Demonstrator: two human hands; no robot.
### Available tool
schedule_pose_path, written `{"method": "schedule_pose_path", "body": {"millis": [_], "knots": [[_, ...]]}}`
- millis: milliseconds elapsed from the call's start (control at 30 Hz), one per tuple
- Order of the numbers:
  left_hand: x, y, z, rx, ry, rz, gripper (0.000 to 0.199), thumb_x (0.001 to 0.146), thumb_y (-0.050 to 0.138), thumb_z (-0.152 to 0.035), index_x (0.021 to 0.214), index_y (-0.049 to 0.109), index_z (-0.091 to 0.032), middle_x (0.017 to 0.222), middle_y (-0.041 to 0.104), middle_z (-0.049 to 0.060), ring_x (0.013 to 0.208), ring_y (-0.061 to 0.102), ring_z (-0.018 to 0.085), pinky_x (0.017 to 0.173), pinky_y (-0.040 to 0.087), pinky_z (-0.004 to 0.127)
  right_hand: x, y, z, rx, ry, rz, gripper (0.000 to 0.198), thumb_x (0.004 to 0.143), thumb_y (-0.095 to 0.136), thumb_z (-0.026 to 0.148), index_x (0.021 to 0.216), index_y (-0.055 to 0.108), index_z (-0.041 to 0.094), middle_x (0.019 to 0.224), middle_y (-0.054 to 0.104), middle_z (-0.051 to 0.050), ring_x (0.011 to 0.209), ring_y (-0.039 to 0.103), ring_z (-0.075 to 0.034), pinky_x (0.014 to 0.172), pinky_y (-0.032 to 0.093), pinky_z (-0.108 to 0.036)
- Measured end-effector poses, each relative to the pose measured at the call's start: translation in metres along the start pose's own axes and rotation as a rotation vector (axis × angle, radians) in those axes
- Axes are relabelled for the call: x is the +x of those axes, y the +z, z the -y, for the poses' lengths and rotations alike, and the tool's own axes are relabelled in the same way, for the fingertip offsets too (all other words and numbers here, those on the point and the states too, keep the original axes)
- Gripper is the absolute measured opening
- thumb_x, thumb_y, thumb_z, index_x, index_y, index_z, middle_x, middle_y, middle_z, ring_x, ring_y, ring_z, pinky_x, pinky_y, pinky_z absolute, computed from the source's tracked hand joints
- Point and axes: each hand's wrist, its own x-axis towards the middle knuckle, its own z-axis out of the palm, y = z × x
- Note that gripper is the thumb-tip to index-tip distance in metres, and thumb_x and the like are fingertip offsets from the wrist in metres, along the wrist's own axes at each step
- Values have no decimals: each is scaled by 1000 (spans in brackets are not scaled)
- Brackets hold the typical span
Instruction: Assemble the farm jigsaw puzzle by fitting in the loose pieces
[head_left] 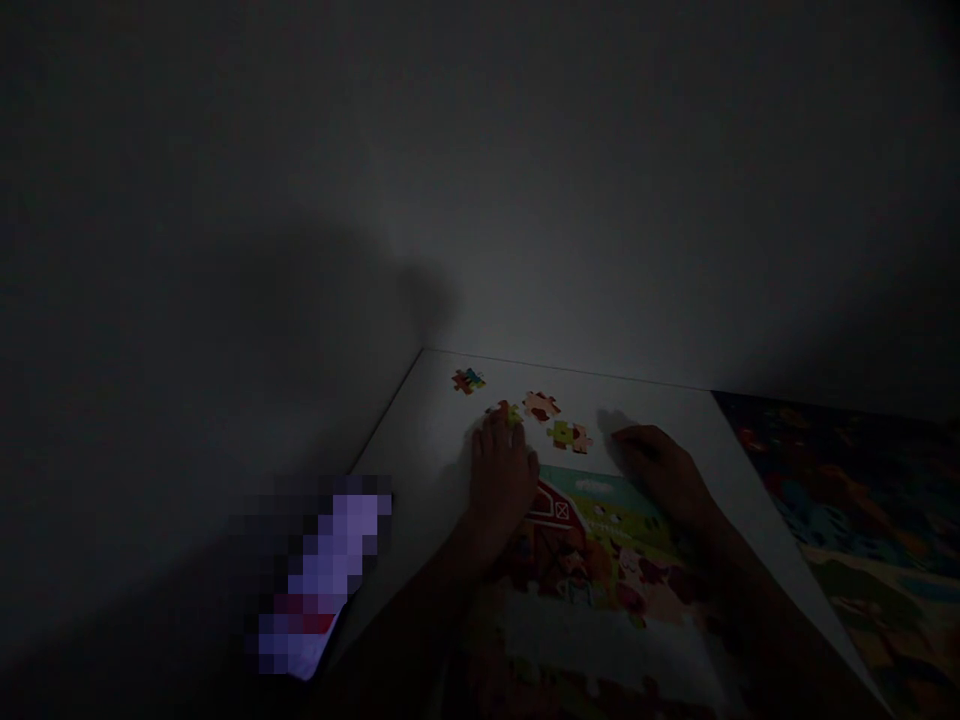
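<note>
My left hand (504, 475) lies palm down on the white table (409, 470), fingers stretched out. Its fingertips rest on a small green and brown puzzle piece (511, 411), which they partly cover. Right of it, my right hand (664, 465) is closed, thumb and fingers pressed together low over the table. Whether a piece is between them is too dark to see. Between and below my hands lies a partly joined farm jigsaw puzzle (600, 530) with a red barn and cows. Just beyond it are a brown and cream piece (541, 405) and a green and pink piece (570, 437).
Another loose puzzle piece (469, 380) sits near the table's far left corner. A lit, blurred-out screen (330, 570) is at the left edge. On the right lies a dark, colourful picture sheet (847, 520). Dim pale walls (540, 200) rise behind the table.
</note>
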Motion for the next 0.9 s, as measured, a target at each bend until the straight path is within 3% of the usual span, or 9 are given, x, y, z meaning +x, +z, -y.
{"method": "schedule_pose_path", "body": {"millis": [367, 667, 833, 900], "knots": [[2, 7, 3, -78, 17, -39, 40, 93, 46, -25, 131, 53, -14, 154, 38, 14, 139, 37, 33, 113, 32, 55, -1, -2, 7, -10, 21, 7, 23, 80, 55, 39, 90, 69, 23, 96, 67, -6, 91, 62, -23, 86, 48, -37], [2, 10, 3, -189, 96, -29, 35, 93, 43, -18, 123, 60, -20, 149, 46, 7, 138, 41, 27, 116, 30, 54, -1, -1, 7, -11, 38, 9, 21, 80, 57, 37, 90, 68, 23, 97, 67, -6, 92, 61, -22, 88, 48, -38], [9, 6, 9, -250, 237, 80, 46, 82, 44, -3, 119, 65, -20, 145, 51, 4, 136, 44, 21, 118, 30, 47, 0, 0, 5, 4, 66, -7, 22, 80, 56, 37, 90, 68, 22, 96, 66, -6, 91, 61, -22, 87, 48, -38], [11, 3, 13, -236, 233, 59, 52, 77, 43, 3, 118, 65, -20, 143, 53, 5, 135, 46, 20, 118, 29, 45, 1, 1, 4, 12, 62, -6, 21, 81, 56, 37, 91, 68, 22, 97, 66, -7, 91, 61, -22, 87, 48, -38]]}}
